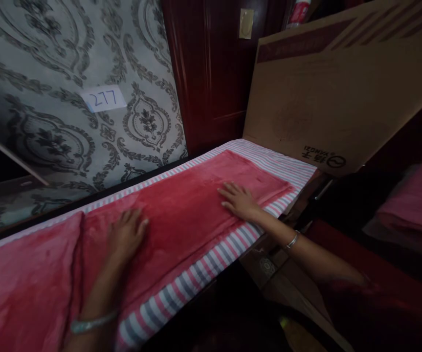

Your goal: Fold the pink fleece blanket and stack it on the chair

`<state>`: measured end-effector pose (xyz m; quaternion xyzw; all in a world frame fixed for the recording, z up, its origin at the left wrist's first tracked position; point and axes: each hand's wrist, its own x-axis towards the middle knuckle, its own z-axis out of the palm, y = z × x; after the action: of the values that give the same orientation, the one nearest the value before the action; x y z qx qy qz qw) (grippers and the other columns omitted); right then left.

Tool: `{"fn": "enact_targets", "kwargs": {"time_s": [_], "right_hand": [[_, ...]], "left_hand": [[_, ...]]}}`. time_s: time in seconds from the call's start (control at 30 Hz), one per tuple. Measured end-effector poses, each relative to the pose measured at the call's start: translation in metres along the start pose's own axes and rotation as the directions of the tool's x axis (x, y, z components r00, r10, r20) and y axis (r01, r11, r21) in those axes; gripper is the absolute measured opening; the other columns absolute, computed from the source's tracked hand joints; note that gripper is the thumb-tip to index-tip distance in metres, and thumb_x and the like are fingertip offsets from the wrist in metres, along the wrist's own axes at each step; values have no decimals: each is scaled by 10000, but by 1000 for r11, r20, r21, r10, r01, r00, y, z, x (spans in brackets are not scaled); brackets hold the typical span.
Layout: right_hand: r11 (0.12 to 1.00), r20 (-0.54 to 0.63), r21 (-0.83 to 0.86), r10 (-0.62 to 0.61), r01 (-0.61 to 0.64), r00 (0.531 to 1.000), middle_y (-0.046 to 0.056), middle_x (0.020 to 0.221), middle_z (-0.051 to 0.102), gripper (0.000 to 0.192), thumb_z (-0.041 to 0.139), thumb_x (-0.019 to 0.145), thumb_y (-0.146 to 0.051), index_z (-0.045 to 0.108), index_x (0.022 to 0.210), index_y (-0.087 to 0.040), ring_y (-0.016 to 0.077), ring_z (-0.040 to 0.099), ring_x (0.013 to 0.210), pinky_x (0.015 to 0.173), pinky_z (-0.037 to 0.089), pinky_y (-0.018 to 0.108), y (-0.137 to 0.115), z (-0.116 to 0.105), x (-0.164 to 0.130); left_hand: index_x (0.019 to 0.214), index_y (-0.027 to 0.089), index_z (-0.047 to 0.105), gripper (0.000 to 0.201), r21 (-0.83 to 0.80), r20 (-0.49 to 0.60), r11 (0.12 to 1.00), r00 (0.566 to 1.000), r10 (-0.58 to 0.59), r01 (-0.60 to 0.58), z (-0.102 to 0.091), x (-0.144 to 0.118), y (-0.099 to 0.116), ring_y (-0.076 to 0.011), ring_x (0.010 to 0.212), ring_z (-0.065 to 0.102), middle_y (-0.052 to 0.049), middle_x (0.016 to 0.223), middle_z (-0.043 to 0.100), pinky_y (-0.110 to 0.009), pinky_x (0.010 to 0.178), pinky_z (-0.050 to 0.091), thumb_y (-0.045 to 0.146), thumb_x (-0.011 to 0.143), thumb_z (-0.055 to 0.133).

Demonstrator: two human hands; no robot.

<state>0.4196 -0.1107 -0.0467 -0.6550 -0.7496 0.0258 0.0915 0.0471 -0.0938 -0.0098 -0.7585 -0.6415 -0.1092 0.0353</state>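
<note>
A red plush blanket lies folded in a long flat strip, with a thick folded edge toward the left. Beneath it a pink, grey and white striped cloth covers the narrow table. My left hand rests on the blanket left of its middle, fingers stretched out and a little blurred. Farther right, my right hand lies flat on the blanket with its fingers spread. Neither hand grips anything. A pale bangle circles my left wrist, and a silver bracelet my right.
A large cardboard box stands at the table's far right end. Patterned wallpaper with a paper marked 277 rises behind the table, beside a dark red door. Folded pink fabric sits at the right.
</note>
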Motion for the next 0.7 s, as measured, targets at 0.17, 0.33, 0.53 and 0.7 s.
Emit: {"fn": "enact_targets", "kwargs": {"time_s": [0.17, 0.33, 0.53, 0.7], "right_hand": [[999, 82, 8, -44, 44, 996, 26, 1647, 235, 599, 326, 1017, -550, 326, 1571, -323, 294, 187, 1518, 1190, 193, 571, -8, 11, -12], [966, -46, -103, 233, -236, 971, 34, 1636, 270, 573, 284, 1026, -458, 368, 1560, -268, 288, 235, 1503, 1188, 236, 522, 66, 11, -25], [837, -148, -62, 532, -544, 834, 88, 1625, 297, 612, 195, 1005, -396, 405, 1538, -181, 307, 260, 1491, 1155, 272, 566, 127, 1, -45], [750, -114, 104, 661, -653, 741, 345, 1270, 589, 844, 3, 934, -603, 596, 1395, -219, 365, 588, 1222, 914, 400, 575, 160, -2, -57]], "left_hand": [[1476, 278, 493, 554, -19, 169, 958, 943, 286, -287, 22, -56, 38, -331, 1496, 288, -71, 1607, 373, -587, 1186, 254, 407, 937, 481], [1502, 272, 457, 572, -31, 149, 958, 946, 287, -285, 36, -75, 35, -330, 1502, 280, -61, 1625, 318, -596, 1188, 251, 433, 954, 423], [1508, 275, 446, 566, -66, 107, 953, 947, 303, -297, 38, -74, 37, -335, 1498, 286, -75, 1613, 352, -605, 1188, 248, 422, 962, 438], [1498, 282, 453, 548, -133, 93, 956, 957, 276, -263, 31, -89, 50, -332, 1491, 302, -81, 1604, 377, -605, 1194, 240, 420, 968, 470]]}}
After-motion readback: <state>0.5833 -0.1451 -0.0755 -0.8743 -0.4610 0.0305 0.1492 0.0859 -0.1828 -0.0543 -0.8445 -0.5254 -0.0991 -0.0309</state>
